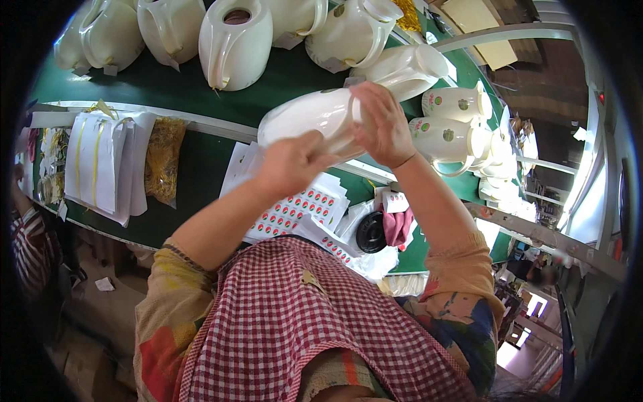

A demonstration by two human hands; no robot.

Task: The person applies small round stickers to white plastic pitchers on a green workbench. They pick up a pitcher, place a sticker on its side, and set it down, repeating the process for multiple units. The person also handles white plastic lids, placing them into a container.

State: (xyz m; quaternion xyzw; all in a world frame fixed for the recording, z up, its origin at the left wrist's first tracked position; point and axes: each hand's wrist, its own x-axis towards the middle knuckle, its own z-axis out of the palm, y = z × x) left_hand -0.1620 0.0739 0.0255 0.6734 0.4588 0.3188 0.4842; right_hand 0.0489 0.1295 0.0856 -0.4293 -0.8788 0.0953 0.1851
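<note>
A glossy white ceramic jug [305, 117] lies tilted on its side in the air over the bench rail. My left hand [295, 161] is closed on its near side, slightly blurred. Around the jug's right end wraps my right hand [382, 124], with its fingers bent over that end. Below the hands, sheets of red and green round stickers [295, 213] are spread on the bench. Beside them sit a black round plastic piece [370, 232] and a pink cloth [398, 228].
Several white jugs [236, 47] with small tags stand along the green bench [194, 90]. More jugs with printed decoration [442, 137] line the right side. At left are tied white paper stacks [100, 164] and a bag of golden material [165, 161]. A metal rail [214, 126] crosses the bench.
</note>
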